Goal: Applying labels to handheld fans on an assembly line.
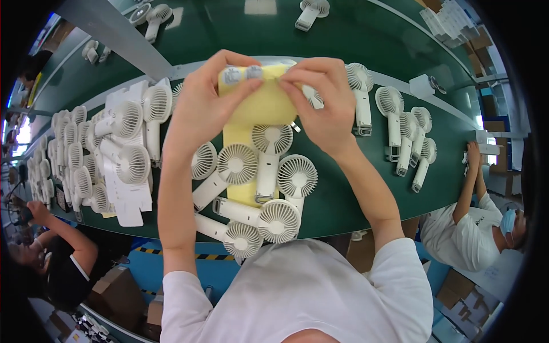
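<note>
Pinching a yellow sheet (257,106) above white fans (237,164)

Thumb and fingers of the left hand (200,103) close on the sheet's upper left, beside small grey labels (231,75), over the green worktop (337,211). The right hand (327,103) has thumb and fingertips drawn together at the sheet's upper right; whether they grip it or a label cannot be told. A steady left hold and a slow, gentle pull by the edge would likely best avoid creases.

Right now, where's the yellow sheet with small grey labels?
In the head view, the yellow sheet is at upper centre, gripped by the left hand, with the right hand at its upper right, just beyond the middle cluster of white plastic fans.
</note>
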`<state>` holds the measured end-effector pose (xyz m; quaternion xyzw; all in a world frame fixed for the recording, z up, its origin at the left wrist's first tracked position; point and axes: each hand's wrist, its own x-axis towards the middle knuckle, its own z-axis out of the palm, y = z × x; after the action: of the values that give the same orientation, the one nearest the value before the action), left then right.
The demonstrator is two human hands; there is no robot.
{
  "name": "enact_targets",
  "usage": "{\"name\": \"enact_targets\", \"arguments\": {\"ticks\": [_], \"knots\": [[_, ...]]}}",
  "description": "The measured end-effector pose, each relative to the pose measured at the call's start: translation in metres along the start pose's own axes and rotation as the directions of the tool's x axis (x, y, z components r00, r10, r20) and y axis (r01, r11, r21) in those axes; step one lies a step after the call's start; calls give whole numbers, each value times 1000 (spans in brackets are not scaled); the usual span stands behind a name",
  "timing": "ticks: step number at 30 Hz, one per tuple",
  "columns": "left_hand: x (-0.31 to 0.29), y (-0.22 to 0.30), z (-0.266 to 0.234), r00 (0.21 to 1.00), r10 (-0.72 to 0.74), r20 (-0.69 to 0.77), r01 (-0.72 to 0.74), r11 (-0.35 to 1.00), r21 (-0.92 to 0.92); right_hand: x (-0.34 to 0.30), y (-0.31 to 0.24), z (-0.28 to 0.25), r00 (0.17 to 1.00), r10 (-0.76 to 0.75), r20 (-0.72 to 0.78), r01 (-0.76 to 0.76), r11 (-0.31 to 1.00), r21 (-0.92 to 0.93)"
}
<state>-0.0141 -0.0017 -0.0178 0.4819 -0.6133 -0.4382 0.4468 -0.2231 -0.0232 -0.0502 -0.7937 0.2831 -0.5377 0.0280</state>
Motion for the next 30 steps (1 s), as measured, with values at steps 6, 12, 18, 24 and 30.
{"name": "enact_targets", "arguments": {"ticks": [6,12,18,24,30], "knots": [[6,-2,-14,986,-9,-168,10,1000,6,-11,56,-32,839,295,456,-370,925,82],[4,-2,-21,982,-27,-188,38,998,53,-50,57,-34,699,445,560,-393,893,-221],[5,-6,-19,984,-19,-177,32,997,69,-59,58,-33,809,460,365,-423,888,-183],[5,-9,-20,981,-34,-189,48,996,73,-58,71,-46,667,616,418,-701,709,75],[6,-10,-20,981,-31,-189,47,996,80,-56,75,-50,632,599,491,-697,717,22]]}}
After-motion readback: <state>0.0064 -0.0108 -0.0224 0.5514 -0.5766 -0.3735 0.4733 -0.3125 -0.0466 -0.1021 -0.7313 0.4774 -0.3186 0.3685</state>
